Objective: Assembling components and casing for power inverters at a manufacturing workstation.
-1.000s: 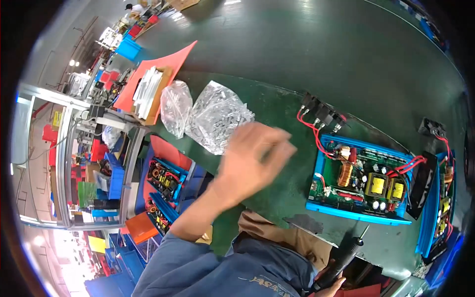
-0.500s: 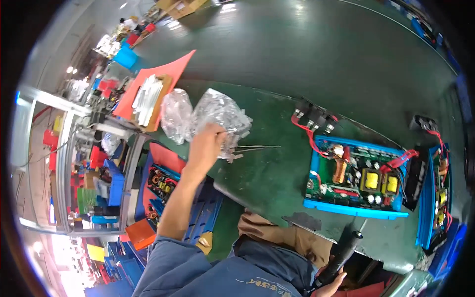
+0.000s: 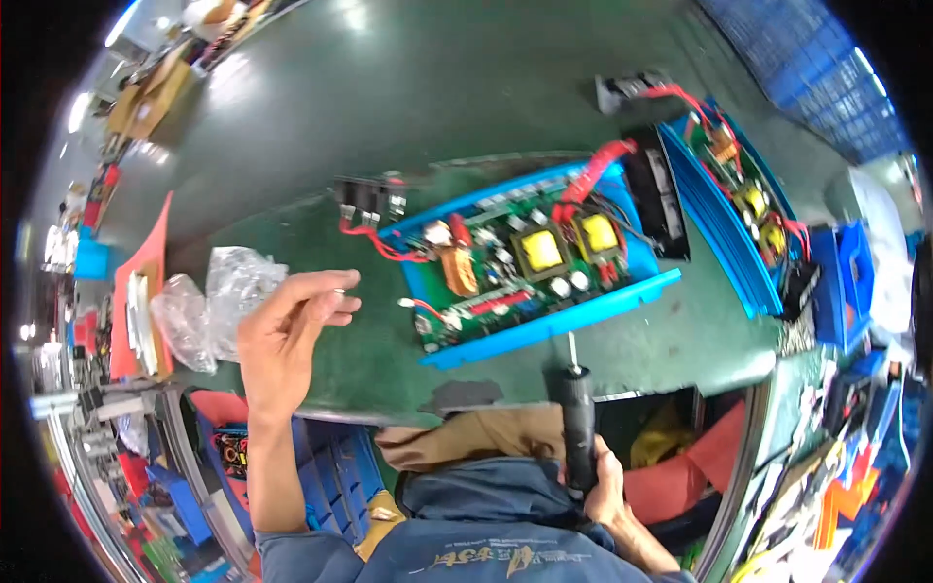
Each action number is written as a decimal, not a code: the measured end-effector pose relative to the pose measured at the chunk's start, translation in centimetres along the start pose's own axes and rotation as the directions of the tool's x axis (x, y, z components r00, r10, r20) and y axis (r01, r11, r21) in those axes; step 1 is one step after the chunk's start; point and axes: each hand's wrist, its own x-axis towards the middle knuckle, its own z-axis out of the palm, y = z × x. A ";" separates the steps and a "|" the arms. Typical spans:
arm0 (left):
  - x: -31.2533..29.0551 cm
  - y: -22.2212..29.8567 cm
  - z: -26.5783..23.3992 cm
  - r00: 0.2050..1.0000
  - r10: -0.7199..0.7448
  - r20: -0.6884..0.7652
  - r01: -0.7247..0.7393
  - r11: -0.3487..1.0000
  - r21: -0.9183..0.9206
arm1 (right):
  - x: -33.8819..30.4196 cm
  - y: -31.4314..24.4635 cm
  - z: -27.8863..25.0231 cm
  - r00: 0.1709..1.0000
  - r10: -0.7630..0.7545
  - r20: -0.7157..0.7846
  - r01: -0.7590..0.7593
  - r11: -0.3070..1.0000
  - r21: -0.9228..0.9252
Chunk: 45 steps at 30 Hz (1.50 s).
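From over here I'd squeeze through the table [image 3: 364, 355] gap left of centre, between the left hand [image 3: 282, 340] and blue case [image 3: 515, 335]. Plastic bags [image 3: 185, 316] block mid-left; screwdriver [image 3: 577, 418] sticks up lower centre.

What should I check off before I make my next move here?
1. Black screwdriver gripped in the right hand: ok.
2. Its metal tip kept off the circuit board: ok, it is outside the blue housing's near wall.
3. Small part secure in the left hand: cannot tell, the fingertips are too unclear.
4. Red wires on the left tucked inside the housing: not ok, they run out to the black sockets.
5. Board uncovered by hands or tool: ok.
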 end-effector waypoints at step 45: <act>3.3 1.7 11.1 0.733 0.327 0.597 -0.656 0.571 0.493 | 1.2 -4.3 1.2 0.968 0.107 0.228 -0.109 0.994 -0.004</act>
